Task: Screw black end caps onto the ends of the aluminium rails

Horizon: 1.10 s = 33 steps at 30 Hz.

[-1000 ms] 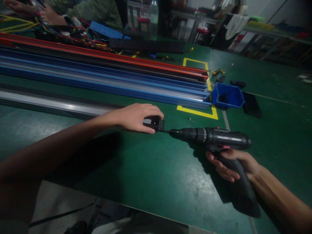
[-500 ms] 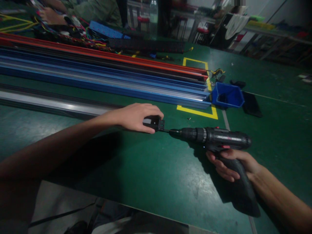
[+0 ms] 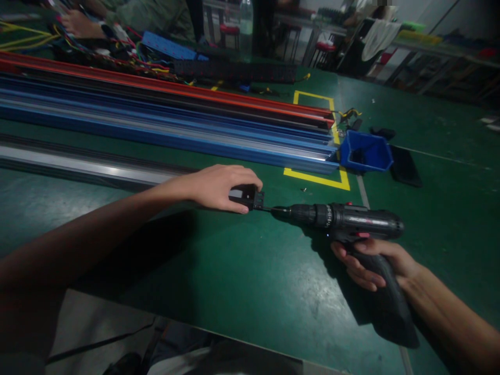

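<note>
My left hand point(image 3: 219, 187) is wrapped over the right end of a dark metal profile point(image 3: 89, 169) with a shiny strip along it. A small black end cap point(image 3: 258, 200) sits at that end, just past my fingertips. In my right hand point(image 3: 367, 265) is a black cordless drill point(image 3: 347, 219), held by its handle with the fingers curled near the red trigger. The drill lies level and points left. Its thin bit point(image 3: 266, 209) meets the lower part of the end cap; the screw there, if any, is too small to see.
Blue profiles point(image 3: 234, 146) and an orange one point(image 3: 195, 91) lie behind. A blue bin point(image 3: 365, 151) stands beside their right ends, near a dark flat object point(image 3: 405, 166). A small screw point(image 3: 303, 190) lies on the green table. Coloured wires and a co-worker's hand point(image 3: 80, 25) are at back left.
Both hands, the drill and the profile hold almost the same position. The view has shifted very slightly.
</note>
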Motion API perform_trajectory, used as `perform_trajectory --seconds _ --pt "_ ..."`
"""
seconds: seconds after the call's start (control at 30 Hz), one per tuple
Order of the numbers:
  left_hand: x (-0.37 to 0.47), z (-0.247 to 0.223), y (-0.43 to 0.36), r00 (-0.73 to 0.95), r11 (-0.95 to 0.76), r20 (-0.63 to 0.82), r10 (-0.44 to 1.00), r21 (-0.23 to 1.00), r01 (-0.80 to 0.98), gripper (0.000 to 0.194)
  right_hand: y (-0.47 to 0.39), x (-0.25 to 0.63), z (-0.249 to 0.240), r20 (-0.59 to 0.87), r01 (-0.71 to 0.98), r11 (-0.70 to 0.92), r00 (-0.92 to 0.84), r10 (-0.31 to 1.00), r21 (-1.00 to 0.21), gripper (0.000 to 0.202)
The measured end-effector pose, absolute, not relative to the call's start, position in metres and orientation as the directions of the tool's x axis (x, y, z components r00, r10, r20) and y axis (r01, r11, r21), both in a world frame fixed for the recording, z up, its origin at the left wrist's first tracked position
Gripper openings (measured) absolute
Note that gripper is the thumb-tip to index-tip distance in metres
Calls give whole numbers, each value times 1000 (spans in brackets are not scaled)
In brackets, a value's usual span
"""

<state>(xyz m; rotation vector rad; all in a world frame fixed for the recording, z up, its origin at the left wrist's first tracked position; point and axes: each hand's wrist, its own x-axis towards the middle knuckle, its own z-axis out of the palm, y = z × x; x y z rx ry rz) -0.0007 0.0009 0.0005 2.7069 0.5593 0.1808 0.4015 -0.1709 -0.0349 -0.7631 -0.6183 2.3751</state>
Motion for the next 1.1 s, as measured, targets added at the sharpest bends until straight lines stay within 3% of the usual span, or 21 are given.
perform_trajectory --seconds 1.1 --pt "0 0 2 911 -848 47 409 388 361 48 -170 402 -36 -385 -324 -714 -667 637 -620 29"
